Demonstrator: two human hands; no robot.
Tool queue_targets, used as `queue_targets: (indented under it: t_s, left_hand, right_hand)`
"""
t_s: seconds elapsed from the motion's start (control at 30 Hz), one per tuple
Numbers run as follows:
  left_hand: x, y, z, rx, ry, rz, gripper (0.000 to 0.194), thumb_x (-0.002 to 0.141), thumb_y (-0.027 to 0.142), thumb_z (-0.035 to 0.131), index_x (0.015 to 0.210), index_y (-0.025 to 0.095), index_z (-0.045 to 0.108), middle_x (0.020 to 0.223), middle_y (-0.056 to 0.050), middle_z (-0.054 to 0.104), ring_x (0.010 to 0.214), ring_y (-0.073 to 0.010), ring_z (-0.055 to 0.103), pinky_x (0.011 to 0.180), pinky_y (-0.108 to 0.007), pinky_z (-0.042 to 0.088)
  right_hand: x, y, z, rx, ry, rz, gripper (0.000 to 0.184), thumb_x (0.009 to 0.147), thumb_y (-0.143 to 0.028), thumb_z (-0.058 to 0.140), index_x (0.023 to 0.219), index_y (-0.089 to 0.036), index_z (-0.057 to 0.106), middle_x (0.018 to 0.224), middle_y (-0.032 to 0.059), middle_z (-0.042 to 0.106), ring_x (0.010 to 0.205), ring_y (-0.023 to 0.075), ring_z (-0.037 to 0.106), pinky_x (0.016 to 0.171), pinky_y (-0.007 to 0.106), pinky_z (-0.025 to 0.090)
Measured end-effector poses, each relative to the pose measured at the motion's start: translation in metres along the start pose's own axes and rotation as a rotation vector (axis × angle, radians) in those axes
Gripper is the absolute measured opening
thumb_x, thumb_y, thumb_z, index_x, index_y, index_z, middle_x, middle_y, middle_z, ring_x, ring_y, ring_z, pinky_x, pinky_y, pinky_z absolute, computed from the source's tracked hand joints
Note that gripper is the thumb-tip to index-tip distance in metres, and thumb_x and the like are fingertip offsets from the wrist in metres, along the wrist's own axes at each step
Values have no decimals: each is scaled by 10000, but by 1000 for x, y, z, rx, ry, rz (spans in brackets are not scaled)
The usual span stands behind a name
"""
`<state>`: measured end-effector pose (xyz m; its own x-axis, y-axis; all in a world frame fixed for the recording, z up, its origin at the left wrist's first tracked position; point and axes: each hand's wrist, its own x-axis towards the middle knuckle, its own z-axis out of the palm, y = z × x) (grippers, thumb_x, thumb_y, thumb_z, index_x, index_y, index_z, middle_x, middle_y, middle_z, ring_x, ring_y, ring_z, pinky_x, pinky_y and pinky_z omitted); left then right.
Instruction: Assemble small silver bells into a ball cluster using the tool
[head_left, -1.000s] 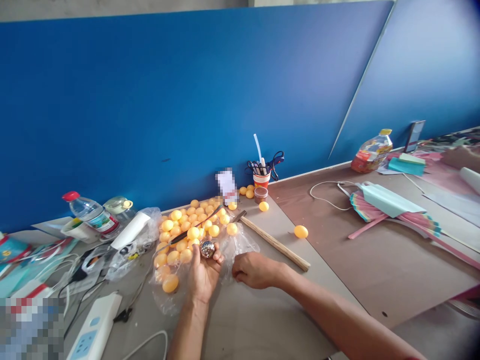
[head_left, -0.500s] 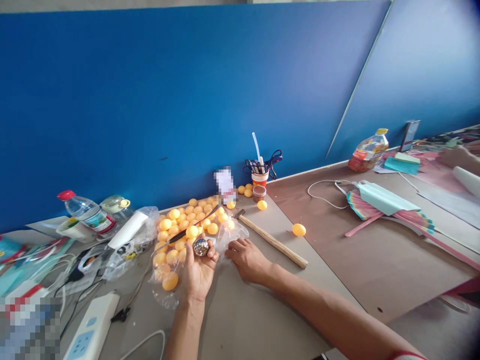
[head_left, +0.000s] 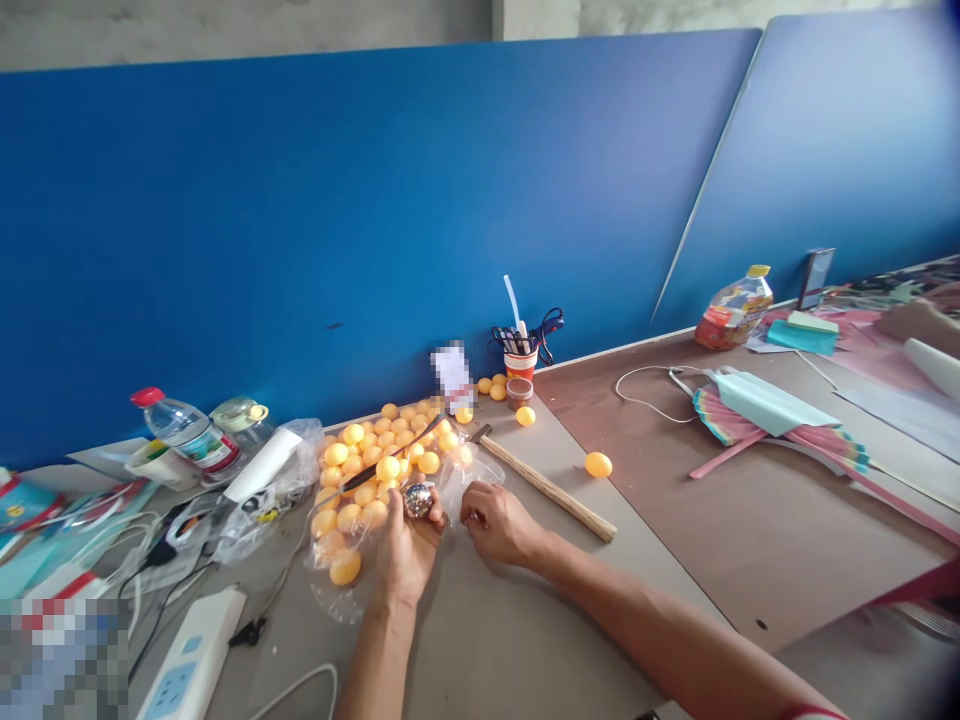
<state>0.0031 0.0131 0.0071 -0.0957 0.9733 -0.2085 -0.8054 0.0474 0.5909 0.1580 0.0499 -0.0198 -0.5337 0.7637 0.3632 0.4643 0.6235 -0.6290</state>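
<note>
My left hand (head_left: 409, 562), palm up, has its fingers curled round a shiny silver ball (head_left: 417, 501). To its right my right hand (head_left: 499, 522) hovers low over the table with fingers bent together; whatever they pinch is hidden. Crumpled clear plastic (head_left: 459, 478) lies right beside those fingers. Just beyond both hands, many orange balls (head_left: 351, 517) sit in a clear bag, with a thin black-handled tool (head_left: 367, 472) lying across them. A hammer (head_left: 551, 490) with a wooden handle rests behind my right hand.
Loose orange balls (head_left: 598, 465) lie past the hammer. A paper cup (head_left: 520, 362) with pens and a small lidded tub (head_left: 520, 393) stand by the blue partition (head_left: 375, 220). Left are a bottle (head_left: 187, 435), cables and a power strip (head_left: 191, 650). Right: a mask-like bundle (head_left: 780, 405), juice bottle (head_left: 735, 308).
My right hand's fingers spread toward the plastic half a second ago and are curled in again now. The silver ball stays in my left hand. The camera view shifts slightly.
</note>
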Motion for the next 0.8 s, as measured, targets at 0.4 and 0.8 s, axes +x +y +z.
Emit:
queue_targets:
  t_s: [0.4,0.8]
  left_hand:
    - [2,-3,0,30,36,-63,277,856,381,617,969,133,668,731,-73,669,549,-128,559,553,-251,506]
    - [1,-11,-1,48,-34,-61,288,827,389,654,947,129,683,759,-81,684,597,-143,577,594,-262,500]
  right_hand:
    - [3,-19,-12,1017,-41,409,59,655,-165,545,698,-196,518,476,-100,437,359,54,355,368,183,251]
    - [7,-16,-9,1311,-20,404,199,658,-305,741,694,-156,615,611,-32,627,418,44,436,454,204,316]
